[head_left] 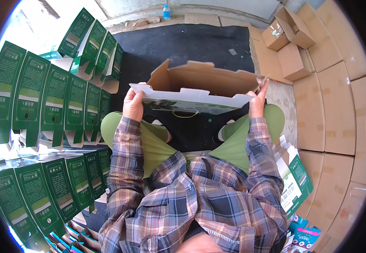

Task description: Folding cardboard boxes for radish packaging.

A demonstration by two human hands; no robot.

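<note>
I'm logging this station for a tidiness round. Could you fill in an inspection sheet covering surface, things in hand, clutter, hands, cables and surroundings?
Surface: black mat on the floor, reaching beneath the held carton.
Things in hand: open carton, brown inside, its open side up; a cord handle on the near wall.
Clutter: pale scrap and small green bits on the mat.
Hands: left hand grips the carton's left end; right hand holds its right end.
Cables: nothing seen.
Surroundings: green boxes in rows at left; brown boxes stacked at right; blue bottle by the far wall.
</note>
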